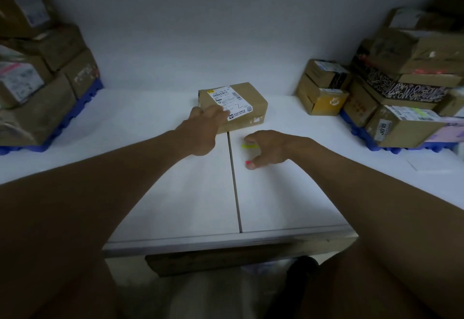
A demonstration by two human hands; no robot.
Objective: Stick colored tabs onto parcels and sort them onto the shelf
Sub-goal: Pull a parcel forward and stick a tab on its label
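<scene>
A brown parcel [233,105] sat mid-table [175,193], label up. The left hand [203,127] rested on its near left corner, fingers fairly straight. The right hand [268,149] hovered beside, fingers curled over a yellow tab [249,146] and a pink tab [248,162]; whether it pinched either, I couldn't tell. More stacked boxes [391,85] flanked both sides.
</scene>
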